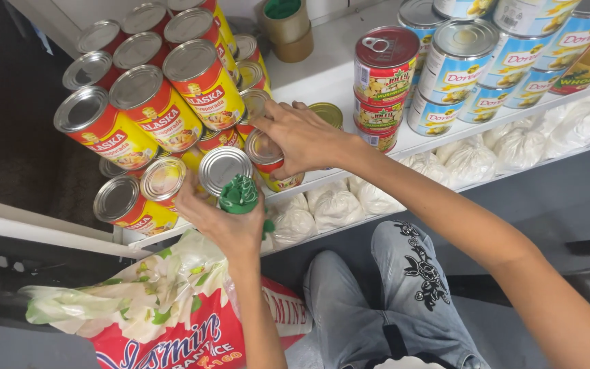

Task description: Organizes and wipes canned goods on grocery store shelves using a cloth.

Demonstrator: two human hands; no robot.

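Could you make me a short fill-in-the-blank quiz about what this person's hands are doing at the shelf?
1. The left hand holds a small ____ tool.
2. The right hand rests on a ____ lying on the shelf.
3. Below the shelf lie white ____.
4. The stacked cans beside the hands have red and ____ labels.

Missing words: green; can; bags; yellow

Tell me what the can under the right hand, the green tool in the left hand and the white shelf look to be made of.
Can under the right hand: metal, judging by its shiny ribbed silver lid; glossy printed label around it.
Green tool in the left hand: probably moulded plastic, matte, uniformly coloured.
Shelf: smooth white painted or laminated board; which one is unclear.
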